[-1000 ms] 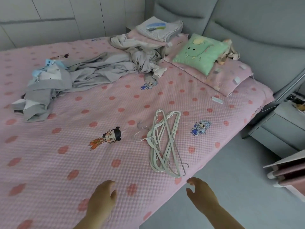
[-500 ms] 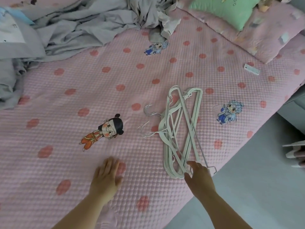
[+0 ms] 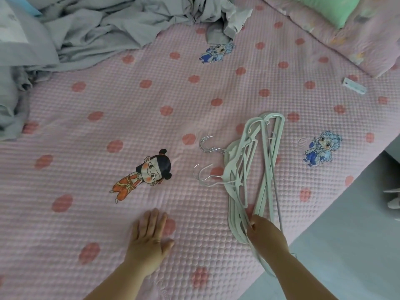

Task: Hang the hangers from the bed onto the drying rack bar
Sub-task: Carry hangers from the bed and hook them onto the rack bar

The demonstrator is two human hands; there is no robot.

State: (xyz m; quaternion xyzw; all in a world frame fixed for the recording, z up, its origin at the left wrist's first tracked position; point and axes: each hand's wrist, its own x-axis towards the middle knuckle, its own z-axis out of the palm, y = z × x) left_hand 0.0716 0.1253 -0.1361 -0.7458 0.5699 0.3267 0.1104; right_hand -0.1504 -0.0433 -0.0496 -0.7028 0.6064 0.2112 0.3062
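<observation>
A pile of several pale white hangers (image 3: 253,169) with metal hooks lies on the pink dotted bed cover (image 3: 129,118), near the bed's right edge. My right hand (image 3: 267,237) lies over the near ends of the hangers, fingers curled down onto them; the fingertips are hidden under the hand. My left hand (image 3: 149,237) rests flat on the cover, fingers straight, left of the pile. No drying rack is in view.
Crumpled grey clothes (image 3: 93,29) cover the far left of the bed. A pink pillow (image 3: 355,37) with a green cushion (image 3: 329,9) lies at the far right. A small white tag-like object (image 3: 354,87) sits near the pillow. Grey floor (image 3: 346,256) lies beyond the right edge.
The view has moved closer to the bed. My right hand went from above the floor onto the near ends of the hangers. My left hand pressed flat on the cover.
</observation>
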